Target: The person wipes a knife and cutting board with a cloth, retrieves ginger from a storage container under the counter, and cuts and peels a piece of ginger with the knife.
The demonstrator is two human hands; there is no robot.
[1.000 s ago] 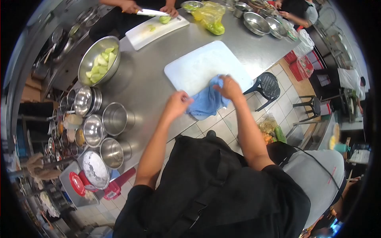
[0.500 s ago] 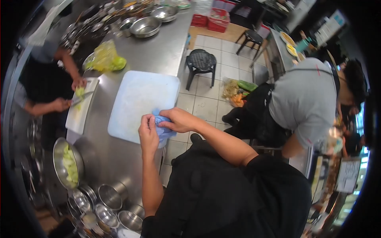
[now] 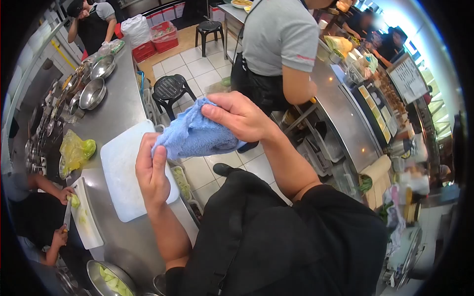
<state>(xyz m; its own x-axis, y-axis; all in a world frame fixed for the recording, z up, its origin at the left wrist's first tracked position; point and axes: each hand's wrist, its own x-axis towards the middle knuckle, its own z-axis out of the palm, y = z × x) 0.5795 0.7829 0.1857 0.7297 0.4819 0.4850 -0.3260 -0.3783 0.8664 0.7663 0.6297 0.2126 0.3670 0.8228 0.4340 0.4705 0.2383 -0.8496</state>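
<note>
A blue cloth [image 3: 195, 129] is stretched between my two hands, in the air in front of my body. My left hand [image 3: 152, 170] pinches its lower left end, thumb on top. At the upper right end, my right hand [image 3: 237, 116] grips the cloth between thumb and fingers. Folds hang from its lower side. Below and to the left of the cloth, a large white cutting board [image 3: 121, 172] lies on the steel counter, partly covered by my left hand and forearm.
Across the counter [image 3: 131, 241], a co-worker cuts a green vegetable with a knife [image 3: 67, 217] on a narrow white board [image 3: 88, 219]. A bowl of cut vegetable [image 3: 111, 278] stands near. A black stool [image 3: 173, 91] and a person in grey [image 3: 279, 44] are ahead.
The cloth, bunched over the board's corner before, is now raised and spread between my hands, which have moved apart. My view has turned right. The person in grey now stands more upright.
</note>
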